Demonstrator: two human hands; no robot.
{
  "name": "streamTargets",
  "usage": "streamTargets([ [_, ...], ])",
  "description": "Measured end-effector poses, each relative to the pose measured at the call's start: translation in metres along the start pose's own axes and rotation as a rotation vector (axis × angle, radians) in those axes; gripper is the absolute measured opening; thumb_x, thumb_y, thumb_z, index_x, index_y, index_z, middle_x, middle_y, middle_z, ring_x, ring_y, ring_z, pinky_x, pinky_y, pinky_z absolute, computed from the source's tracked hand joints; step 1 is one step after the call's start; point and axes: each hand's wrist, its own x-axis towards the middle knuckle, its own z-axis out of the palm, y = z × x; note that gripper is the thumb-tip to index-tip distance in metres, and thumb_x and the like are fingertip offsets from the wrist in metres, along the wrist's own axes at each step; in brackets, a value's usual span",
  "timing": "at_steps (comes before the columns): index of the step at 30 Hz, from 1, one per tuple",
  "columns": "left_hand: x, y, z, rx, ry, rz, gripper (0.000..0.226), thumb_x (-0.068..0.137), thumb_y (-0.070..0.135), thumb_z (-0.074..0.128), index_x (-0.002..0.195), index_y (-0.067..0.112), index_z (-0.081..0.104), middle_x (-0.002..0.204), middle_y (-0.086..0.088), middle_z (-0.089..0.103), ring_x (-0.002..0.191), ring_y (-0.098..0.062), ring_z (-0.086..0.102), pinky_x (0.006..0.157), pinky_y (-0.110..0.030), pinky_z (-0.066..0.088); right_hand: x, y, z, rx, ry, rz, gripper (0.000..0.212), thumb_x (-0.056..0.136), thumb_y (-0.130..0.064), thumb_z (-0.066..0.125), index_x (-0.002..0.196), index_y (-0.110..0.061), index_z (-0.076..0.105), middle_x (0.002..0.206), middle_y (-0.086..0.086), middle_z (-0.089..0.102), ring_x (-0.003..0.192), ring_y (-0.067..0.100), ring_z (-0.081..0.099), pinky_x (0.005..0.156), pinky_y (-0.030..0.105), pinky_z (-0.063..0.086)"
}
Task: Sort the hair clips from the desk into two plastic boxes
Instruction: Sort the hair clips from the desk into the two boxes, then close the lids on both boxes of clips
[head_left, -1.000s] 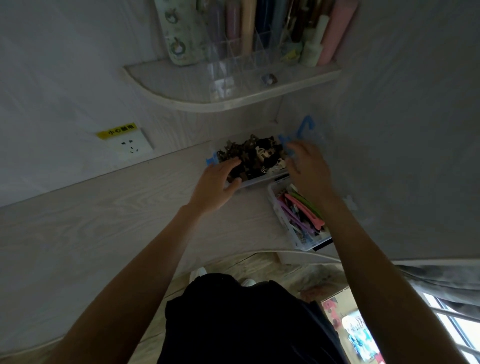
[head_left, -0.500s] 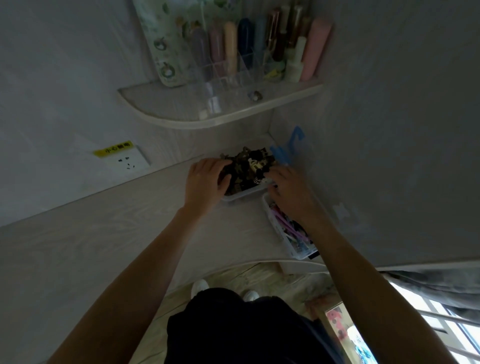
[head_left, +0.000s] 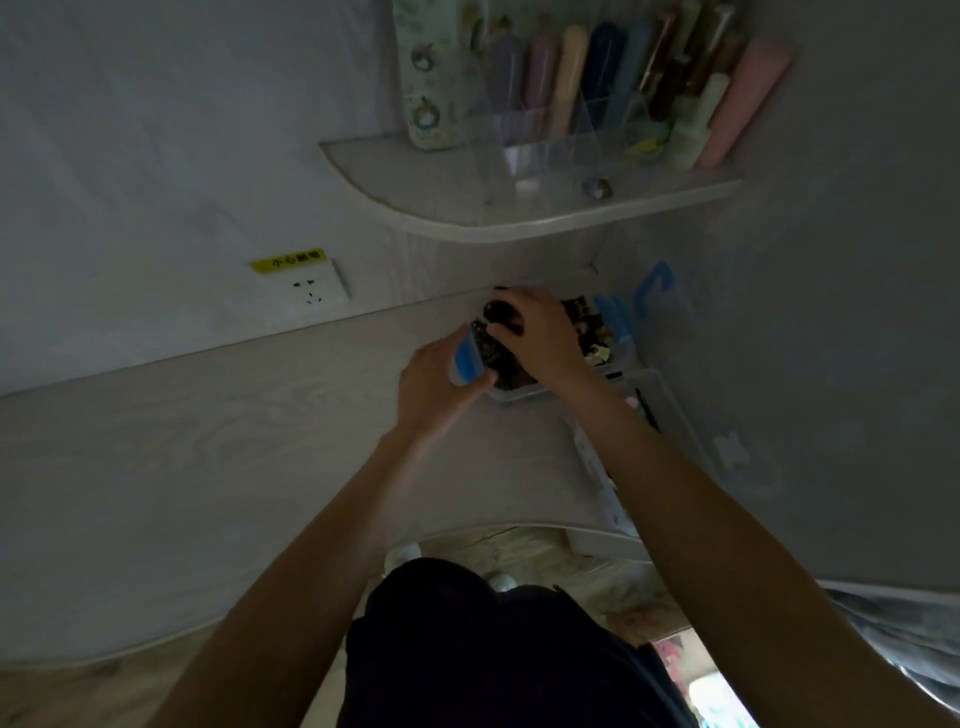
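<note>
A clear plastic box (head_left: 511, 393) heaped with dark hair clips (head_left: 584, 317) stands in the desk's far right corner. My left hand (head_left: 434, 382) grips its left end, by the blue latch (head_left: 466, 358). My right hand (head_left: 540, 332) lies over the pile, fingers curled around a dark hair clip (head_left: 500, 315) at the box's far left corner. The second clear box (head_left: 657, 400), nearer along the right wall, holds coloured clips and is mostly hidden by my right forearm. A clear lid with a blue latch (head_left: 655, 285) leans against the right wall.
A curved shelf (head_left: 467, 218) overhangs the corner and carries a clear organiser (head_left: 561, 140) full of tubes and bottles. A wall socket (head_left: 311, 291) with a yellow label sits at back left. The pale desk (head_left: 234, 441) stretches left; its curved front edge lies near my body.
My right hand has crossed from the box's right side over the pile to its far left corner and closed on a dark clip. My left hand now holds the box's latch end.
</note>
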Motion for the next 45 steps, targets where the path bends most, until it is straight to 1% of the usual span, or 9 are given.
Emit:
streamTargets([
  [11,0.008,-0.005,-0.003,0.107,0.044,0.076,0.075,0.078,0.043,0.068,0.141,0.02,0.036,0.147,0.001,0.04,0.134,-0.019,0.035,0.11,-0.033,0.03,-0.003,0.004,0.03,-0.347,-0.148,-0.176,0.046,0.092,-0.017,0.029,0.129,0.001,0.05,0.141,0.015,0.046,0.134,0.027,0.04,0.115,0.033,0.023],
  [15,0.009,-0.009,-0.006,0.147,0.041,0.094,0.075,0.078,0.045,0.068,0.141,0.022,0.036,0.147,0.002,0.04,0.134,-0.019,0.036,0.109,-0.034,0.031,-0.001,-0.005,0.026,-0.293,-0.249,-0.143,0.04,0.097,-0.01,0.032,0.134,0.001,0.042,0.147,0.014,0.038,0.139,0.021,0.029,0.112,0.015,0.002],
  [21,0.009,-0.006,-0.003,0.117,-0.01,0.123,0.077,0.079,0.049,0.065,0.143,0.019,0.032,0.147,-0.002,0.038,0.133,-0.021,0.036,0.11,-0.039,0.033,-0.02,0.014,0.004,0.047,-0.235,-0.024,0.038,0.098,-0.005,0.035,0.136,-0.009,0.043,0.15,0.009,0.033,0.142,0.023,0.021,0.117,0.029,0.014],
  [24,0.011,-0.006,-0.003,0.152,0.0,0.131,0.076,0.079,0.047,0.066,0.14,0.015,0.035,0.14,-0.007,0.044,0.126,-0.025,0.041,0.105,-0.039,0.037,-0.043,0.017,-0.012,0.05,-0.083,-0.039,0.033,0.096,-0.005,0.04,0.127,-0.007,0.054,0.143,0.01,0.044,0.138,0.024,0.031,0.115,0.03,0.023],
  [27,0.011,-0.004,-0.003,0.199,0.001,0.158,0.074,0.08,0.047,0.065,0.14,0.014,0.035,0.137,-0.009,0.044,0.124,-0.027,0.042,0.101,-0.037,0.038,-0.07,0.034,-0.039,-0.115,0.256,-0.039,0.029,0.091,-0.007,0.044,0.115,-0.007,0.062,0.126,0.013,0.058,0.117,0.03,0.054,0.1,0.041,0.045],
  [31,0.008,-0.001,0.003,0.238,-0.003,0.129,0.075,0.082,0.046,0.062,0.142,0.014,0.031,0.136,-0.011,0.046,0.122,-0.03,0.042,0.098,-0.039,0.039,-0.093,0.076,-0.077,-0.553,0.586,0.11,0.03,0.081,-0.011,0.041,0.104,-0.01,0.06,0.118,0.019,0.06,0.104,0.04,0.056,0.091,0.043,0.042],
  [36,0.007,0.0,0.004,0.157,-0.041,0.033,0.072,0.085,0.041,0.061,0.144,0.019,0.026,0.114,-0.002,0.065,0.111,-0.03,0.052,0.094,-0.038,0.043,-0.078,0.092,-0.074,-0.512,0.5,0.296,0.04,0.085,0.0,0.046,0.124,-0.005,0.049,0.138,0.025,0.041,0.119,0.042,0.047,0.096,0.048,0.045],
  [41,0.0,0.002,0.001,0.077,-0.063,-0.006,0.074,0.086,0.038,0.061,0.145,0.018,0.022,0.112,-0.004,0.066,0.111,-0.029,0.054,0.095,-0.04,0.045,-0.059,0.081,-0.082,-0.388,0.552,0.441,0.044,0.086,-0.011,0.055,0.128,-0.006,0.042,0.125,0.02,0.05,0.112,0.035,0.048,0.092,0.043,0.043],
  [45,-0.005,0.005,-0.001,0.02,-0.082,-0.009,0.074,0.086,0.036,0.062,0.145,0.016,0.023,0.113,-0.006,0.065,0.109,-0.026,0.057,0.095,-0.037,0.045,-0.061,0.074,-0.079,-0.292,0.365,0.261,0.029,0.091,-0.016,0.052,0.116,-0.002,0.057,0.115,0.023,0.057,0.107,0.035,0.052,0.086,0.034,0.039],
])
